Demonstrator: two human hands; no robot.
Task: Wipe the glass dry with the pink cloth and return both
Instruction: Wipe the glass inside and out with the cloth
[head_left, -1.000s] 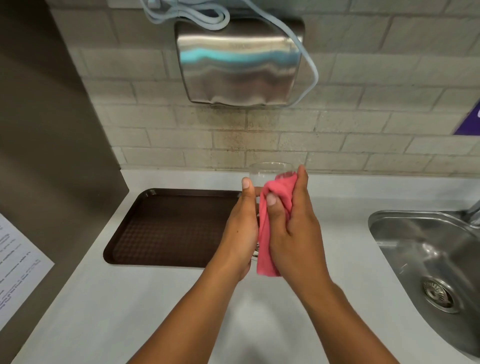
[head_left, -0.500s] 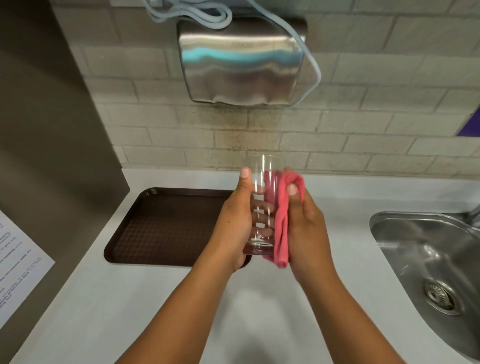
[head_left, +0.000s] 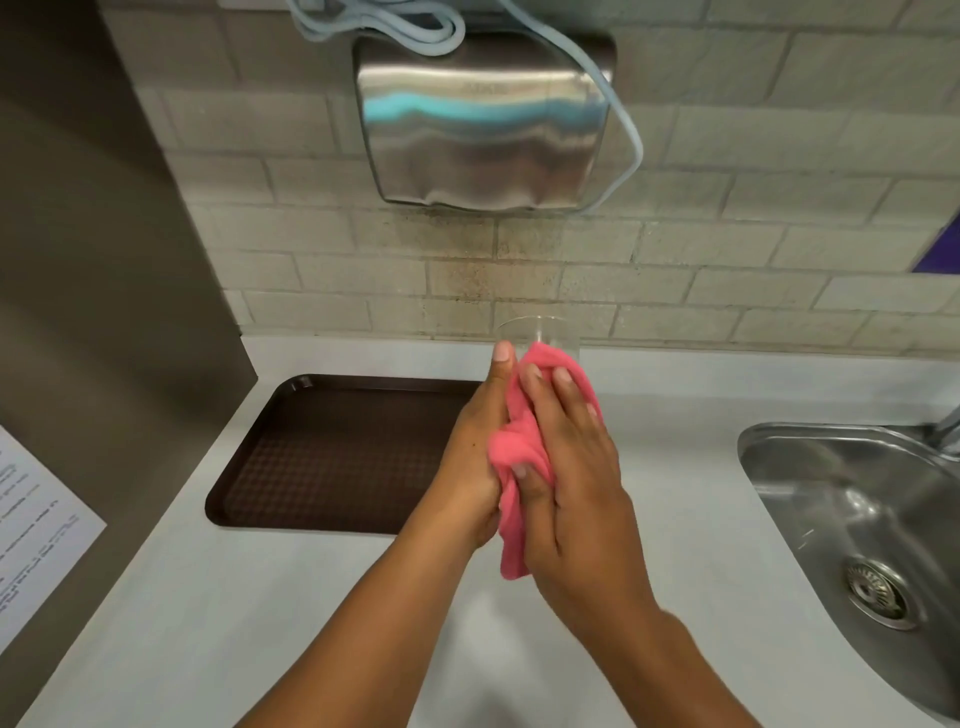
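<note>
A clear drinking glass (head_left: 537, 332) is held upright above the white counter; only its rim and upper wall show over my fingers. My left hand (head_left: 475, 457) grips the glass from the left side. My right hand (head_left: 571, 478) presses the pink cloth (head_left: 514, 447) flat against the near side of the glass, with its fingers spread over the fabric. The cloth is bunched between my two hands and its lower end hangs down beneath them. The bottom of the glass is hidden behind the cloth and my hands.
A brown plastic tray (head_left: 332, 457) lies on the counter (head_left: 260, 623) to the left of my hands. A steel sink (head_left: 872, 519) with a drain sits at the right. A steel hand dryer (head_left: 483, 124) hangs on the tiled wall above. A printed sheet (head_left: 31, 509) is at far left.
My right hand has swung the cloth from the right side of the glass round to its near side, so it now covers most of the glass. The glass stays in my left hand.
</note>
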